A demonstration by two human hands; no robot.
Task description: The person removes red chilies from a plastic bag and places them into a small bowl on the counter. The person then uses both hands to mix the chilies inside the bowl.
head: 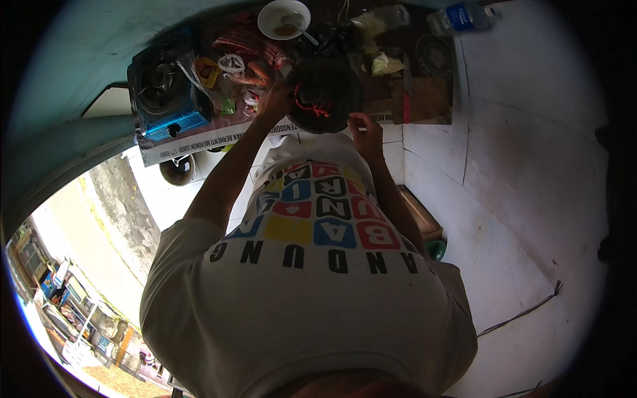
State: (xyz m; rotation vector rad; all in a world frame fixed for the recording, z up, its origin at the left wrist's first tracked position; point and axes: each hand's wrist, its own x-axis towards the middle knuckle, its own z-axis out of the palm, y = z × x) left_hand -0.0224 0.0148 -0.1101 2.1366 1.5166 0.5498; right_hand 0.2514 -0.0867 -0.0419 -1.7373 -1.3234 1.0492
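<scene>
A dark round mortar or bowl (326, 69) stands at the table's near edge in front of me, with red chillies (318, 107) in it. At its left rim is my left hand (273, 102); its fingers are partly hidden, and what they hold cannot be made out. My right hand (366, 130) is just off the lower right rim, fingers curled, thumb and forefinger close together; whether something small is between them is unclear. Carrots (259, 73) and small plastic bags (231, 63) lie left of my left hand. Beyond the mortar, a white bowl (278, 9) holds a spoon (301, 29).
A blue gas stove (174, 122) occupies the table's left end. Right of the mortar are a wooden board (427, 99), a knife with a pink handle (406, 107) and a pale wrapped item (387, 64). A plastic bottle (460, 19) lies at the far right, by the white wall (522, 149).
</scene>
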